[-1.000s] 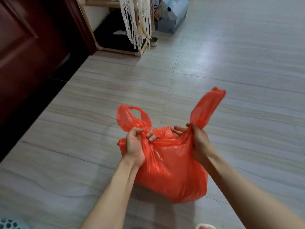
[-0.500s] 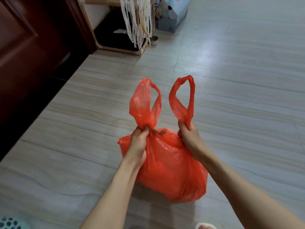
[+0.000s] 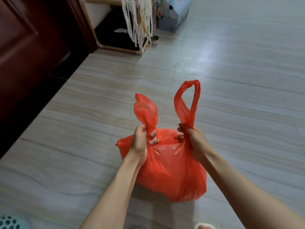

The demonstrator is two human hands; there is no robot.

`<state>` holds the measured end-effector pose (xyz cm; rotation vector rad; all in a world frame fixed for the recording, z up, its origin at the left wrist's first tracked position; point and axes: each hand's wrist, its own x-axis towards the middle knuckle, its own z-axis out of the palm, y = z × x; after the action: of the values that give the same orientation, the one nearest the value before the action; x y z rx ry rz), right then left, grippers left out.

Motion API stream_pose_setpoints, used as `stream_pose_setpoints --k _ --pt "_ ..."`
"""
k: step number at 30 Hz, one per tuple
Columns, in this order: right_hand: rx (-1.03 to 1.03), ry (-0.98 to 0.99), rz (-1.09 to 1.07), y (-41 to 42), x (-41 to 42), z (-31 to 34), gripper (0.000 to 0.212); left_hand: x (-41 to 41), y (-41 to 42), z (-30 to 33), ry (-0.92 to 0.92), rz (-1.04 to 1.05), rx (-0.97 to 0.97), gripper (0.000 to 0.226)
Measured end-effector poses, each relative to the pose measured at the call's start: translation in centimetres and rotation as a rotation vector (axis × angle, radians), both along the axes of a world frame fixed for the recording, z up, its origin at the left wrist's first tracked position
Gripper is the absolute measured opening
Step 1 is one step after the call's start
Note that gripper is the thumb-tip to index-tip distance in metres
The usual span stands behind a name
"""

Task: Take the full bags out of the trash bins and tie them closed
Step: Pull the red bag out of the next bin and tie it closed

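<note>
A pale tiled floor (image 3: 231, 80) fills the scene, and near its middle sits the full red bag (image 3: 171, 171), already out of its bin. The step in hand looks like the tying. The left hand (image 3: 142, 142) grips the gathered left handle (image 3: 146, 111) at its base, fingers curled round the plastic. The right hand (image 3: 195, 142) pinches the base of the right handle (image 3: 188, 104), which stands up as a loop. Next, probably, the two handles must cross over the bag's mouth and knot. A perforated bin (image 3: 9, 223) shows at the near left.
</note>
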<state>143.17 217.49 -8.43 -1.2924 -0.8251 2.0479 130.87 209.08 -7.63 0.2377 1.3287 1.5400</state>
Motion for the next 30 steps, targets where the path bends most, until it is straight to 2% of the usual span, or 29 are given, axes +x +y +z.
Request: stream_pose_setpoints --k 4,7,10,16,21,24,27,30 --pt "0.047 0.043 0.037 0.0 -0.1 0.1 0.015 0.5 0.4 -0.3 0.177 0.062 -0.104 0.031" --pt "0.000 0.065 0.087 0.2 -0.3 0.3 0.025 0.7 0.6 -0.5 0.137 0.200 -0.152 0.009" --pt "-0.045 0.117 0.123 0.2 -0.3 0.6 0.025 0.4 0.7 -0.5 0.056 0.283 -0.166 0.018" --pt "0.048 0.072 0.214 -0.2 0.0 0.4 0.028 0.7 0.8 0.3 0.029 0.182 -0.175 0.008" --pt "-0.035 0.156 0.299 0.1 0.8 1.0 0.019 1.0 1.2 0.2 0.110 0.128 -0.139 0.013" --pt "-0.023 0.171 0.448 0.1 1.3 1.3 0.016 1.1 1.5 0.1 0.232 0.003 -0.139 0.016" --pt "0.009 0.167 0.550 0.0 1.3 1.5 0.017 1.1 1.6 -0.1 0.484 -0.095 -0.207 0.015" --pt "0.018 0.154 0.473 -0.1 0.8 1.4 0.016 1.1 1.6 -0.1 0.590 -0.105 -0.250 0.021"
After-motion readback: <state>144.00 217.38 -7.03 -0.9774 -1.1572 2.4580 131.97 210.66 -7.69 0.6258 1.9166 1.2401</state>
